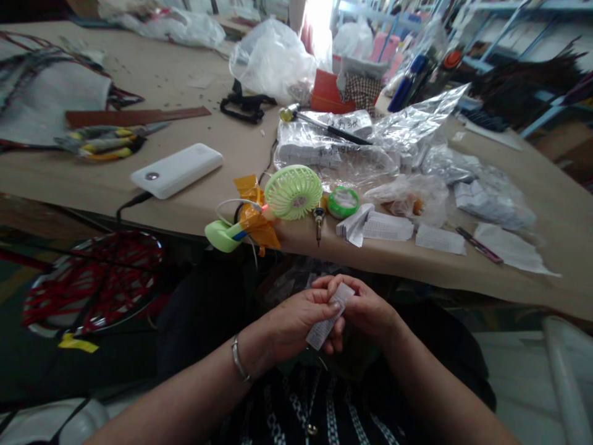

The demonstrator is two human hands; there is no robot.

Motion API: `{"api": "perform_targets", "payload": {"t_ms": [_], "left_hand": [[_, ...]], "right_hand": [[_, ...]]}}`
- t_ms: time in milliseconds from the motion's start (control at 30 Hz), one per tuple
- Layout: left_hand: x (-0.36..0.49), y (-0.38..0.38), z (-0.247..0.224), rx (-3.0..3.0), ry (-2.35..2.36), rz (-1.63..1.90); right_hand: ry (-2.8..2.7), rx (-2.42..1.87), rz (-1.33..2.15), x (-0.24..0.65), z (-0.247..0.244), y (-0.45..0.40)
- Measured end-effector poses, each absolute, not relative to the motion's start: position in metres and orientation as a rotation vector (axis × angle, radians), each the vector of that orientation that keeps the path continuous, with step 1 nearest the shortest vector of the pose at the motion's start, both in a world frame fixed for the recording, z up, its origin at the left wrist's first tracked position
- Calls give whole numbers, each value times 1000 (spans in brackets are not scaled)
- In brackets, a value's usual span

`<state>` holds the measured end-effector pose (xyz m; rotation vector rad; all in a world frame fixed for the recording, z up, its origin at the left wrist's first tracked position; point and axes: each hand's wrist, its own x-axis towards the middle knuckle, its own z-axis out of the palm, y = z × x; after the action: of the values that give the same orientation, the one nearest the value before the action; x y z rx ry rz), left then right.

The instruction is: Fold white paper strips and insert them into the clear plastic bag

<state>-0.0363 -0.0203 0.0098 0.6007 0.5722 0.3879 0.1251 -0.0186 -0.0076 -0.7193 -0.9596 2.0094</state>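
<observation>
Over my lap, both hands meet at a small white printed paper label [324, 324]. My left hand [296, 318] pinches it, the thumb lying on its printed face. My right hand [365, 306] has its fingers closed at the label's upper end. Something thin and dark shows just under the label, too small to name. On the table edge beyond lie a folded stack of printed labels [386, 227] and a single label strip [440, 239]. A green-rimmed round container [343, 203] stands behind them.
A green fan [293, 191] is taped at the table edge, beside a screwdriver-like tool [319, 222]. A white power bank [178, 170] and yellow-handled pliers [113, 142] lie left. A hammer [324, 127] rests on plastic-wrapped bundles. A red woven round frame [92, 281] is low left.
</observation>
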Motion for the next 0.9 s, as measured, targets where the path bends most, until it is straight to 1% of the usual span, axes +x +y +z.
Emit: {"api": "perform_targets", "payload": {"t_ms": [67,133,233,333,433,567,700,800,900], "left_hand": [[-36,-20,10,589,597,409],[-36,-19,10,573,630,443],[-37,-16,11,560,660,486],[-37,-14,11,567,668,513],[-36,-13,11,567,704,518],[-36,-13,11,553,737,530],[-37,-13,10,560,755,539],[-38,-14,8,562,758,554],[-39,-16,5,577,740,606]], "right_hand": [[-1021,-800,1938,125,-9,-20],[-1124,-930,1785,126,-9,-21],[-1429,-1138,1335,128,-3,-25],[-1743,-1243,868,129,5,-28],[-1901,-1292,676,127,8,-30],[-1942,-1345,611,124,5,-31],[-1928,-1342,647,121,2,-31],[-1795,-1353,769,120,-1,-30],[-1483,-1362,1031,118,-2,-26]]}}
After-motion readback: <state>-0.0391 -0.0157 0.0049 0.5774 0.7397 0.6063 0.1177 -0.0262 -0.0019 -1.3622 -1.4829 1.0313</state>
